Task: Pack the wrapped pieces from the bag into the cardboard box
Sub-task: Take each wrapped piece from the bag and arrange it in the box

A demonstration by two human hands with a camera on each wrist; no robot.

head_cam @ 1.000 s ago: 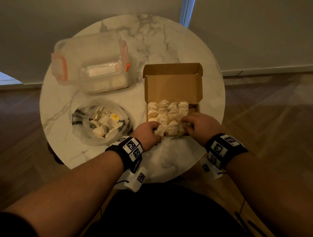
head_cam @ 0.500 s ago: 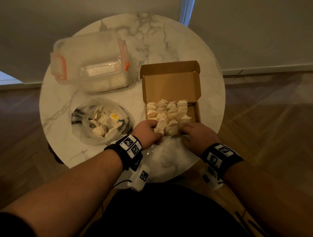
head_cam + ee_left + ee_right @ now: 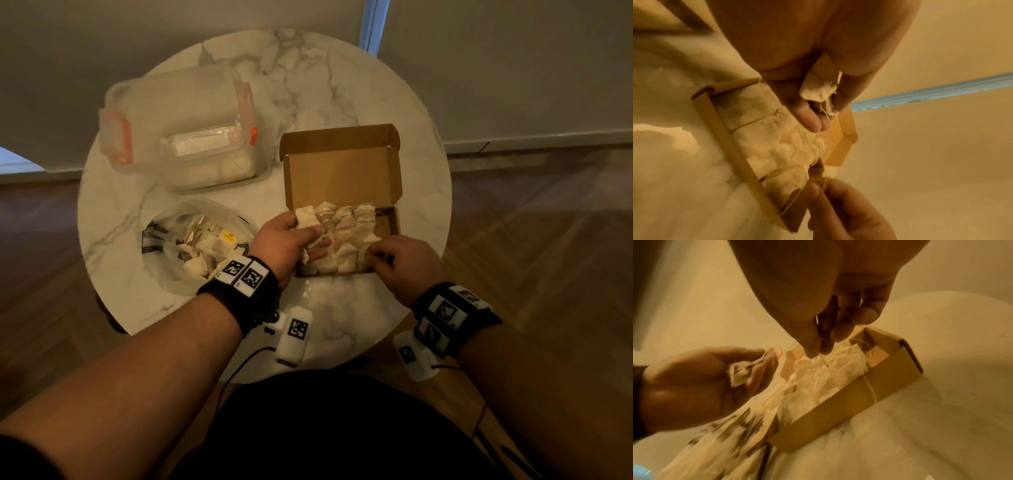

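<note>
The open cardboard box (image 3: 392,228) stands at the table's centre right, holding rows of pale wrapped pieces (image 3: 346,236). My left hand (image 3: 317,240) hovers over the box's left column and grips one wrapped piece (image 3: 306,219) between thumb and fingers; the left wrist view shows this held piece (image 3: 818,86) above the box (image 3: 723,136). At the box's near right corner, my right hand (image 3: 375,255) pinches a thin thread (image 3: 869,384) that runs from the packed pieces over the box wall (image 3: 838,410). The clear bag (image 3: 161,236) with more wrapped pieces (image 3: 198,246) lies left of the box.
A lidded clear plastic container (image 3: 181,126) with orange clips stands at the back left of the round marble table (image 3: 342,78). The table's rim lies just under my wrists. Wooden floor surrounds the table, with a wall close behind it.
My left hand has lifted from the box's near left corner, carrying a wrapped piece up over the left column. My right hand has stayed at the near right corner.
</note>
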